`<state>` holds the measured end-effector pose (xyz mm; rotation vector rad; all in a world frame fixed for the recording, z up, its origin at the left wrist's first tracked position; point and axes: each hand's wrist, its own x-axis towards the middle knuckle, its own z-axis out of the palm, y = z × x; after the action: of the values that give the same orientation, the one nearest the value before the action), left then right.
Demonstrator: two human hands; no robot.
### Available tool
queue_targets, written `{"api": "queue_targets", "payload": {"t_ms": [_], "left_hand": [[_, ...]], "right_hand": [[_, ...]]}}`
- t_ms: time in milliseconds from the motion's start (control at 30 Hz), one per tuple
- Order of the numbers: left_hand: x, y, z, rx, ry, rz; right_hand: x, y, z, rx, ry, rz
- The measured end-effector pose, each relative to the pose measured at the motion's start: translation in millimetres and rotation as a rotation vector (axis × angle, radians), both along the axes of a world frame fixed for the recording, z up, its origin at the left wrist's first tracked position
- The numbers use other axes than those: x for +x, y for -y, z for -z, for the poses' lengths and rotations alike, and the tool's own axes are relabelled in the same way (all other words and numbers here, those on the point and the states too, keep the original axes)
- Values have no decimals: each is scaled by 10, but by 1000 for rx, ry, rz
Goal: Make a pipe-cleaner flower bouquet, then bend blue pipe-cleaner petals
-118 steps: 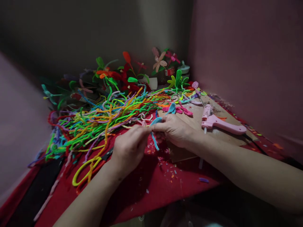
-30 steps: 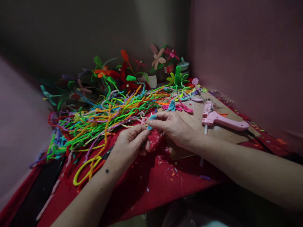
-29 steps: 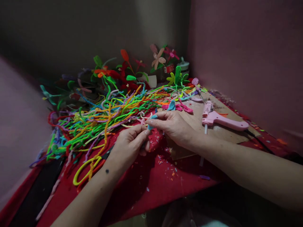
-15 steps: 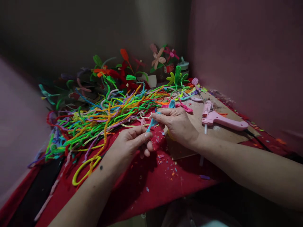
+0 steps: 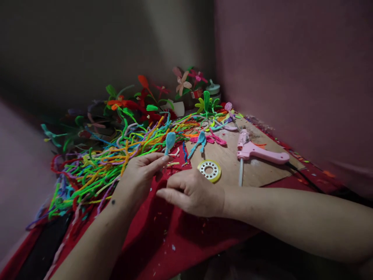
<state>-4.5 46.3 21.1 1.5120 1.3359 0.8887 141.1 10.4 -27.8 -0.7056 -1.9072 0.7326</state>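
My left hand (image 5: 138, 177) pinches the lower end of a light blue pipe cleaner petal (image 5: 170, 140), which stands upright above the fingertips. Just right of it and lower is my right hand (image 5: 195, 192), its fingers curled and the thumb pressed against them; anything inside is hidden. Other light blue pipe cleaner petals (image 5: 201, 139) lie on the wooden board (image 5: 227, 153), beside pink ones (image 5: 217, 140). Behind the right hand sits a yellow spool with a white, holed centre (image 5: 218, 175).
A large heap of colourful pipe cleaners (image 5: 116, 167) covers the left of the red cloth (image 5: 145, 241). A pink glue gun (image 5: 262, 153) rests on the board with its cord running right. Pipe cleaner flowers (image 5: 182, 83) and a lidded jar (image 5: 214, 89) stand at the back.
My right hand has come away from the blue petal and moved down toward me, uncovering the spool. The left hand now holds the petal upright by itself. The view has shifted slightly.
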Motion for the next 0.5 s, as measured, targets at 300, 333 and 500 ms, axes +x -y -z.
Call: {"api": "queue_targets", "payload": {"t_ms": [300, 333, 500], "left_hand": [[671, -417, 59, -13, -346, 206], [702, -466, 93, 14, -365, 213], [642, -527, 34, 225, -441, 98]], "right_hand": [[-13, -17, 18, 291, 161, 13], [-13, -23, 16, 292, 172, 11], [-7, -37, 13, 299, 225, 34]]}}
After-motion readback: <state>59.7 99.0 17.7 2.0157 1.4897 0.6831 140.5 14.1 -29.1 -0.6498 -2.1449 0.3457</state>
